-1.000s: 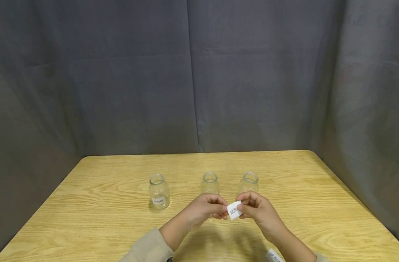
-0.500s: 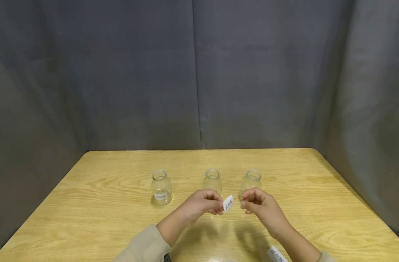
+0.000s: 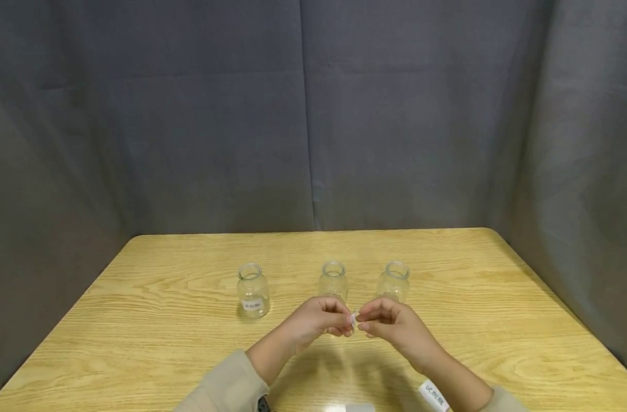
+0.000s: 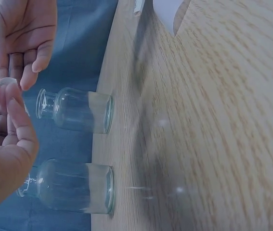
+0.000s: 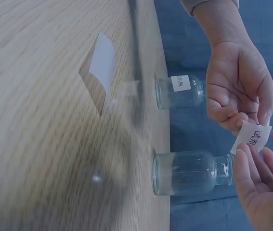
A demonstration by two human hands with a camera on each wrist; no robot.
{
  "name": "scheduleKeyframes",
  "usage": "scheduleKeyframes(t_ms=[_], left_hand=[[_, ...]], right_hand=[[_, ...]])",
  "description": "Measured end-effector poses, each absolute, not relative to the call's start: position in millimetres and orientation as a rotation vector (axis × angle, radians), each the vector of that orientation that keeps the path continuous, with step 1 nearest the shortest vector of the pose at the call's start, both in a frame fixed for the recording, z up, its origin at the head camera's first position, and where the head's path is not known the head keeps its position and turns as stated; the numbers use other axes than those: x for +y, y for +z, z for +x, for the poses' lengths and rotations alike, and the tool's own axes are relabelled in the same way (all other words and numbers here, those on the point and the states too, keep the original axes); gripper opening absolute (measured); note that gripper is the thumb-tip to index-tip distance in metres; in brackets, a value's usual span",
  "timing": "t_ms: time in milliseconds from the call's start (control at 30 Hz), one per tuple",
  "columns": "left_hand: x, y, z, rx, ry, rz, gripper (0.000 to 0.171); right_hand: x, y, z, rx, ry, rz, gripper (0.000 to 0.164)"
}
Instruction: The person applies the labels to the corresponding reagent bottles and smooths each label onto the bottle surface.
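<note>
A small white label with black printed characters hangs above the table in front of the jars, seen nearly edge-on in the head view. Its left side is pinched between the thumb and fingers of my left hand. My right hand has its fingertips right at the label's other edge, thumb and fingers bent toward each other; I cannot tell if they pinch it. Behind the hands stand a middle glass jar and a right glass jar, partly hidden. A left glass jar bears a similar label.
Under my right forearm a rolled white label piece lies on the wooden table. A curled white paper lies at the near edge, only its top showing in the head view. Grey curtains enclose the back and sides.
My right hand let go of the label and drew away to the right, then came back to its edge. In my left hand the label has turned from facing the camera to edge-on.
</note>
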State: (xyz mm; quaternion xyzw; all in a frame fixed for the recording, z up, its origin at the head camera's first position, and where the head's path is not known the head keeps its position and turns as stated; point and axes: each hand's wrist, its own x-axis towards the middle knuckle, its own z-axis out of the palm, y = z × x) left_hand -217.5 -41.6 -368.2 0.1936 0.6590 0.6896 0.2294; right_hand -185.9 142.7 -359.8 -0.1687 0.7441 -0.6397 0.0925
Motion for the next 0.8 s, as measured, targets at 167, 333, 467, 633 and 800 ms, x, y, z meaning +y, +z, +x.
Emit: scheduleKeyframes(t_ms=[167, 333, 467, 633, 800], left_hand=[[-39.6, -368.1, -219.9, 1.806, 1.893, 0.533, 0.006], [-37.4, -365.9, -220.4, 1.808, 1.870, 0.552, 0.007], [-37.3, -367.2, -220.9, 1.808, 1.836, 0.587, 0.007], [-40.5, -370.5, -220.3, 1.839, 1.789, 0.594, 0.009], [-40.7, -372.5, -219.6, 1.844, 1.788, 0.586, 0.010]], right_hand=[[141.1, -360.5, -188.2, 2.165, -1.901, -0.548, 0.033], [140.5, -361.8, -188.6, 2.152, -1.913, -0.566, 0.034], [139.9, -363.4, -188.4, 2.160, -1.905, -0.555, 0.033], [139.2, -364.5, -186.7, 2.151, -1.898, -0.560, 0.029], [139.5, -364.2, -185.3, 2.145, -1.905, -0.586, 0.025]])
